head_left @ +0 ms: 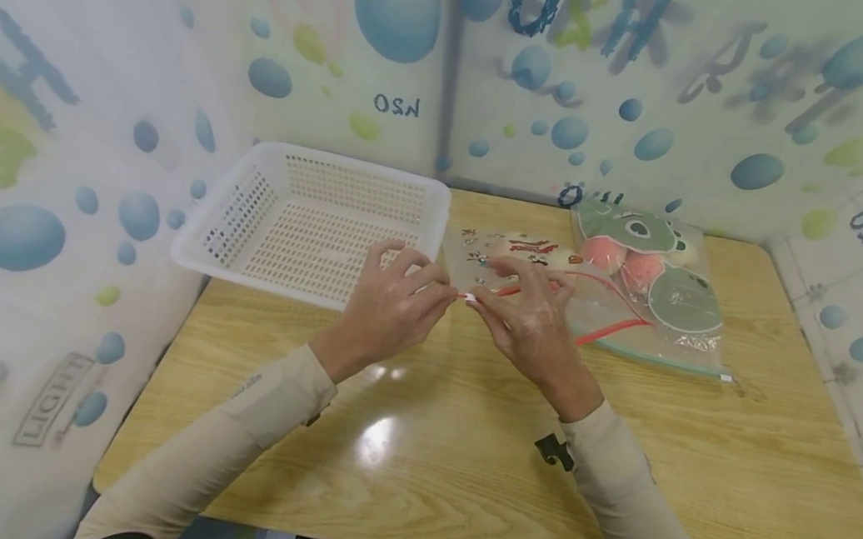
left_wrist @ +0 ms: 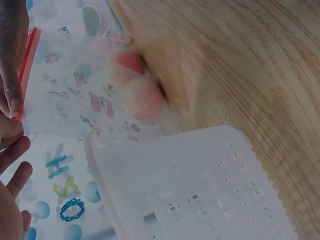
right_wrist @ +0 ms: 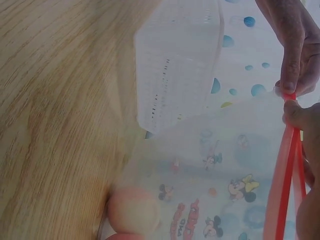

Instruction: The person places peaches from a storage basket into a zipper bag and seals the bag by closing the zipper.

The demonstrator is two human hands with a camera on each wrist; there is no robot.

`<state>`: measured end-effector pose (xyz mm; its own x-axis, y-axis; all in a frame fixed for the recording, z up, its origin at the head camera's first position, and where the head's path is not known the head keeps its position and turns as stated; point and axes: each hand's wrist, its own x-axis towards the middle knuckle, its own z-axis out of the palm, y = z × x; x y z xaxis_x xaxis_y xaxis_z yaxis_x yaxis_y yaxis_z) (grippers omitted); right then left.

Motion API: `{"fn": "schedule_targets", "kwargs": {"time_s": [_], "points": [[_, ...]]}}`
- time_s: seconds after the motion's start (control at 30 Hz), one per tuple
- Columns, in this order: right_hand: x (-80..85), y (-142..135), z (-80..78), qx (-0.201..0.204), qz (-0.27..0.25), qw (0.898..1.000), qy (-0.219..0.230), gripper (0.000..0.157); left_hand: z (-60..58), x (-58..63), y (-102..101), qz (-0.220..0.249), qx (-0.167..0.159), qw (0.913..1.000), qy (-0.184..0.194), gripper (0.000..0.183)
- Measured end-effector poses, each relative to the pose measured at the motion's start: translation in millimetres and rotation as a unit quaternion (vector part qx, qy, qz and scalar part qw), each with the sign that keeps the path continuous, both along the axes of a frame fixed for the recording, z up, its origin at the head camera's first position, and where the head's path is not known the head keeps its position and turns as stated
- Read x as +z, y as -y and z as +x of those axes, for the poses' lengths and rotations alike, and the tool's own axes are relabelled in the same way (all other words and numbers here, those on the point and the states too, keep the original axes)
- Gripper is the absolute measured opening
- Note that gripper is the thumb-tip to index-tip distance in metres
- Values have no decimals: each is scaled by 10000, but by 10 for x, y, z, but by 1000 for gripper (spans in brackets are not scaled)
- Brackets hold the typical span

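Observation:
A clear zip bag [right_wrist: 225, 155] with cartoon prints has a red zip edge [head_left: 612, 330]. My left hand [head_left: 397, 305] pinches one end of that edge between thumb and forefinger. Close beside it, my right hand [head_left: 528, 326] pinches the edge at a small white slider [head_left: 470, 297]. Between the right hand and the bag's far side, the two red strips stand apart. Round pink-and-cream, peach-like things [right_wrist: 132, 212] show through the film low in the bag in the right wrist view; the left wrist view shows one too [left_wrist: 144, 98].
A white perforated basket [head_left: 302, 290] stands at the back left, next to my left hand. At the back right lies another clear bag [head_left: 685, 346] with green frog-like prints, a teal zip edge and pink balls [head_left: 642, 272] showing. Patterned sheeting [head_left: 602, 89] rises behind the wooden table [head_left: 461, 489].

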<state>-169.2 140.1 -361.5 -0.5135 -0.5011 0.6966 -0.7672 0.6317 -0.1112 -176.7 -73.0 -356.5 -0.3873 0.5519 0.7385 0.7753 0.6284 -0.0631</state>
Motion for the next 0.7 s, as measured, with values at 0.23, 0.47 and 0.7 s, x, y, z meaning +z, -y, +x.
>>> {"fn": "schedule_targets", "kwargs": {"time_s": [0.23, 0.47, 0.7], "points": [[-4, -18, 21, -143, 130, 9998, 85, 21, 4, -12, 35, 23, 65, 10000, -2, 15], [-12, -45, 47, -155, 75, 9997, 152, 19, 9, -35, 51, 67, -13, 10000, 5, 13], [-18, -74, 65, -232, 82, 9996, 157, 18, 20, -56, 86, 75, 2, 10000, -26, 15]]}}
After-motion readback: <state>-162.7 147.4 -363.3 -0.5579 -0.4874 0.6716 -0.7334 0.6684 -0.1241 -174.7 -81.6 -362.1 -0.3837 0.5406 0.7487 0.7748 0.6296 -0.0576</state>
